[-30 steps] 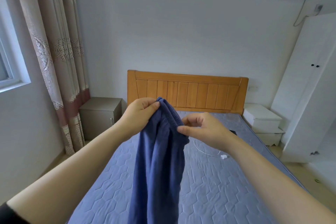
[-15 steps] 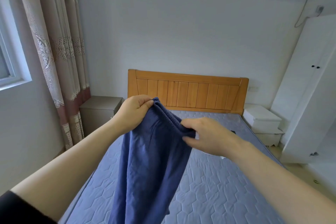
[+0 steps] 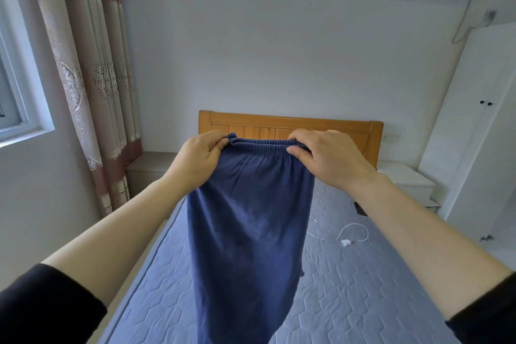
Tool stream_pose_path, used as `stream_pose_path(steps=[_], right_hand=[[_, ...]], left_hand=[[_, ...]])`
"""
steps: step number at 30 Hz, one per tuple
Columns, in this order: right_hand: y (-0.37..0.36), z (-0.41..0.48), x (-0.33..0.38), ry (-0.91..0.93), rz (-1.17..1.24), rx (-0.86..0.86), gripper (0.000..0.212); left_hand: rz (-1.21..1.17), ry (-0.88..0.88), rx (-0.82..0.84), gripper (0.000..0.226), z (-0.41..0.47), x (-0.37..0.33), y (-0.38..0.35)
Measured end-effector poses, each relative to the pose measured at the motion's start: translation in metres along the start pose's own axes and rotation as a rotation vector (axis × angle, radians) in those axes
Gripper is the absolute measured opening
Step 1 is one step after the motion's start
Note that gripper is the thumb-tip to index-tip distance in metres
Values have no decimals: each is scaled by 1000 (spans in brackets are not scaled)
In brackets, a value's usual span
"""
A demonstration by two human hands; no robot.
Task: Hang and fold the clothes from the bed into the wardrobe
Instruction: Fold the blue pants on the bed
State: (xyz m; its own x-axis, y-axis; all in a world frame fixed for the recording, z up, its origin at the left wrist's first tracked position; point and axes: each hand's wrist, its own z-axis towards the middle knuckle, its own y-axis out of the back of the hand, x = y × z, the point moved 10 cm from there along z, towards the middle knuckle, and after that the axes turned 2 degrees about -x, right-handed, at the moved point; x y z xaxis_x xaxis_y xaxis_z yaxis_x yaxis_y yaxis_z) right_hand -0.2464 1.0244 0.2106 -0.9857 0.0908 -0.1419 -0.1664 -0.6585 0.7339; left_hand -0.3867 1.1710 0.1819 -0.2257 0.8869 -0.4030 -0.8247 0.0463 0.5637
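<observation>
A pair of dark blue trousers (image 3: pixel 248 226) with an elastic waistband hangs in the air over the bed (image 3: pixel 349 288). My left hand (image 3: pixel 199 160) grips the left end of the waistband. My right hand (image 3: pixel 325 158) grips the right end, so the waistband is stretched flat between them. The legs hang down out of the bottom of the view. The white wardrobe (image 3: pixel 474 126) stands at the right with its doors closed.
A white charger and cable (image 3: pixel 346 241) lie on the blue quilted mattress, with a dark object (image 3: pixel 360 208) at its right edge. A wooden headboard (image 3: pixel 290 123) is behind. Nightstands (image 3: pixel 152 169) flank the bed. A curtain (image 3: pixel 92 70) and window are at the left.
My hands have moved apart along the waistband, spreading the bunched trousers out flat and raising them slightly.
</observation>
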Motion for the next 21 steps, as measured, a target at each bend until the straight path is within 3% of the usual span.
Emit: stream_pose_path(steps=[8, 15, 18, 21], right_hand=[[-17, -1, -15, -209, 57, 84, 19], [-27, -7, 12, -36, -123, 143, 22], [-20, -11, 7, -85, 145, 60, 30], [-15, -20, -7, -239, 435, -112, 53]], left_hand=[[-53, -24, -11, 26, -4, -16, -5], [-54, -9, 1, 29, -6, -14, -2], [-86, -2, -30, 36, -7, -17, 5], [-143, 35, -48, 31, -5, -18, 10]])
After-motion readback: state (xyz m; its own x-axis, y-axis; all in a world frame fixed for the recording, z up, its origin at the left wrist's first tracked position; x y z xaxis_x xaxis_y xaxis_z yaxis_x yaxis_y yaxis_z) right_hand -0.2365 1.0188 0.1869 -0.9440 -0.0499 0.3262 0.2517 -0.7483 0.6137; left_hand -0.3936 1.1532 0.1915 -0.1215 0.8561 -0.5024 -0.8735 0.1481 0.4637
